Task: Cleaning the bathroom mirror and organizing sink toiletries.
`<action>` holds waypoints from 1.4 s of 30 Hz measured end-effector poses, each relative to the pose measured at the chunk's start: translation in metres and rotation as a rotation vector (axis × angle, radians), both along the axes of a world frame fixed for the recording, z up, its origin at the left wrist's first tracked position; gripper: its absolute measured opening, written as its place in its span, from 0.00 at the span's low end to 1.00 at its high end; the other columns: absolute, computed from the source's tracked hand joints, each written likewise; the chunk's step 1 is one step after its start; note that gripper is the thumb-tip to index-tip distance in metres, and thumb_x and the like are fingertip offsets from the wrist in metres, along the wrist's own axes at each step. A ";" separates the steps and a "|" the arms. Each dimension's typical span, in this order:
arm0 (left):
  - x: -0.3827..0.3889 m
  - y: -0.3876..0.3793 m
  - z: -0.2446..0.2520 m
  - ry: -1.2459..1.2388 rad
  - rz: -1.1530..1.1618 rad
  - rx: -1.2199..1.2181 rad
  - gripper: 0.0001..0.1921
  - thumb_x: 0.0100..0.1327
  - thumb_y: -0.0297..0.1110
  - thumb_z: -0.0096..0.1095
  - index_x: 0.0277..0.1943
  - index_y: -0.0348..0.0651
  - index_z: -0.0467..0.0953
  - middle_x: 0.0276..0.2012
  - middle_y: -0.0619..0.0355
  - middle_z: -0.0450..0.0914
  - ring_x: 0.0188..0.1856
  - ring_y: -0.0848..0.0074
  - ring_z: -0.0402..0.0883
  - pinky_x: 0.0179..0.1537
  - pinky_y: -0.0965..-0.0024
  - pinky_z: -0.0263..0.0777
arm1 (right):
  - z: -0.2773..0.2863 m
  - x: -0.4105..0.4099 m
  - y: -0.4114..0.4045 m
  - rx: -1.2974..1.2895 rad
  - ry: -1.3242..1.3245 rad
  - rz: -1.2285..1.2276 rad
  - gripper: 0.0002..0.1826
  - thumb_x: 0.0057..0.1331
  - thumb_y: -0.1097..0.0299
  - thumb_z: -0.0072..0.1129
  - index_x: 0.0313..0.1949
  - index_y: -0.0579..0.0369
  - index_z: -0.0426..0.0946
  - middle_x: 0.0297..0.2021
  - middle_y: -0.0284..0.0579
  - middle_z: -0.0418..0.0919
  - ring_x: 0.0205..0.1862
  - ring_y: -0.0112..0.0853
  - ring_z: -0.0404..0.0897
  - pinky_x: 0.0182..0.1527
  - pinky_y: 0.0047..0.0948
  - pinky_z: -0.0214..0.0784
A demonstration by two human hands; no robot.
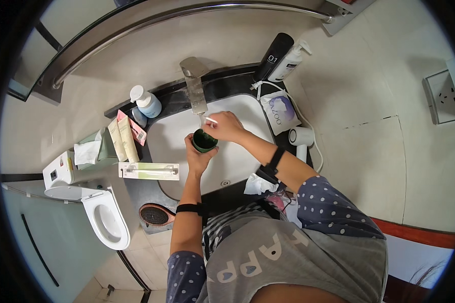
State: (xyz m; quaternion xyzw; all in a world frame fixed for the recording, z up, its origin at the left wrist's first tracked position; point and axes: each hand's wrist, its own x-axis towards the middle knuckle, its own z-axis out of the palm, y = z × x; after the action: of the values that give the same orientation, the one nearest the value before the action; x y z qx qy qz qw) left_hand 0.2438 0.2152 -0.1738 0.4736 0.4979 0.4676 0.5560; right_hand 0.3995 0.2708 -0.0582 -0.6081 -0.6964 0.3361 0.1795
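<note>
My left hand (198,159) is wrapped around a dark green cup (205,142), its mouth tilted up towards me over the sink. The inside of the cup is dark, so its contents are hard to make out. My right hand (226,125) grips a thin white stick-like handle (211,120), possibly a toothbrush; its other end is hidden by the fingers. These fingers are at the cup's upper rim. Just beyond both hands is the metal faucet (196,91), with what looks like water beneath its spout. Below them lies the white sink basin (246,159).
On the left are a pump bottle (148,103), tubes (127,140), a packaged toothbrush (149,171) and a hairbrush (155,214). To the right stand a black bottle (275,55), a white pump bottle (288,64), a pouch (280,113), a hair dryer (301,137) and crumpled tissue (259,185).
</note>
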 end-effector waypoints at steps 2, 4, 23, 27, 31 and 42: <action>0.008 0.010 0.013 -0.058 -0.002 0.063 0.42 0.38 0.31 0.84 0.56 0.37 0.61 0.47 0.52 0.75 0.48 0.72 0.75 0.51 0.69 0.72 | -0.010 0.024 -0.018 0.179 0.075 0.062 0.14 0.54 0.58 0.60 0.34 0.53 0.81 0.30 0.54 0.80 0.36 0.50 0.81 0.40 0.44 0.73; 0.017 0.021 0.041 0.165 -0.101 0.088 0.44 0.35 0.29 0.84 0.58 0.38 0.64 0.50 0.53 0.76 0.50 0.69 0.76 0.52 0.67 0.73 | -0.017 0.040 -0.034 0.363 0.137 0.110 0.14 0.52 0.59 0.60 0.34 0.54 0.81 0.32 0.55 0.80 0.38 0.50 0.81 0.41 0.43 0.73; 0.028 0.030 0.066 1.027 -0.152 0.564 0.44 0.38 0.39 0.81 0.63 0.51 0.67 0.53 0.46 0.75 0.54 0.50 0.72 0.55 0.52 0.71 | -0.103 0.029 -0.010 -0.989 1.658 -0.043 0.11 0.64 0.74 0.55 0.47 0.56 0.71 0.29 0.37 0.74 0.28 0.23 0.76 0.26 0.23 0.68; 0.021 0.036 0.081 1.026 -0.320 0.237 0.42 0.35 0.42 0.83 0.59 0.51 0.72 0.50 0.48 0.79 0.48 0.56 0.80 0.50 0.58 0.76 | -0.073 0.006 -0.018 -0.749 1.054 -0.417 0.16 0.71 0.53 0.53 0.45 0.53 0.74 0.29 0.33 0.72 0.26 0.23 0.72 0.27 0.25 0.66; -0.005 0.051 0.067 0.403 -0.526 -0.196 0.31 0.36 0.40 0.85 0.47 0.40 0.81 0.42 0.54 0.82 0.42 0.71 0.82 0.43 0.69 0.77 | -0.042 0.003 -0.011 -0.646 0.681 -0.255 0.20 0.73 0.53 0.50 0.47 0.61 0.76 0.39 0.42 0.79 0.37 0.30 0.79 0.36 0.30 0.76; 0.036 0.018 0.044 -0.106 0.245 -0.203 0.25 0.72 0.50 0.49 0.59 0.36 0.71 0.45 0.53 0.78 0.48 0.73 0.76 0.53 0.71 0.69 | -0.047 0.019 -0.011 -0.871 1.188 -0.706 0.12 0.73 0.60 0.50 0.37 0.55 0.70 0.26 0.36 0.70 0.17 0.20 0.62 0.12 0.22 0.43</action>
State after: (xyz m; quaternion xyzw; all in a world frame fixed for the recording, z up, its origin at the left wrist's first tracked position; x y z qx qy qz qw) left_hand 0.2797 0.2336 -0.1298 0.3254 0.5664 0.5037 0.5654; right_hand 0.4185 0.2598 -0.1053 -0.5274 -0.0596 0.7665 0.3616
